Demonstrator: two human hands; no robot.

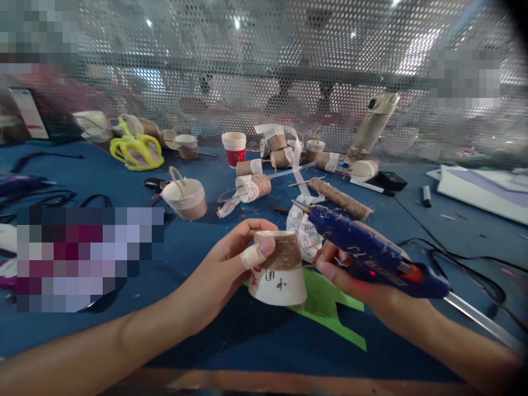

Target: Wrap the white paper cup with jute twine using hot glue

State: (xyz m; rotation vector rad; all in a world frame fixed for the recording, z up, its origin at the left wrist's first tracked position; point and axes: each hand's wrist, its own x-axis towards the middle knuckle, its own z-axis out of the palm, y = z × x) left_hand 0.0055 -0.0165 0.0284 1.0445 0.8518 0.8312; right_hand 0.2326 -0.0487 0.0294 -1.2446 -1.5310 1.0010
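Our forearms (157, 324) enter from the lower corners. At lower centre, our left hand (237, 256) is closed on the cup (284, 289), axis near upright. Our right hand (350, 283), wrapped around the glue gun (358, 239) and pinching twine (286, 256), lies right of the cup; the nozzle (304, 207) points upper left, apart.

The person's left hand (225, 258) is wearing a pale beige adhesive bandage (252, 256), which is wrapping around the thumb (267, 248) as a smooth, wide band, leaving the thumb's tip showing. The left forearm (140, 327) is showing bare and is narrowing toward the wrist. The right forearm (429, 333) is also showing bare, while a faint red glow (365, 290) is tinting the right hand (346, 280) near its wrist.
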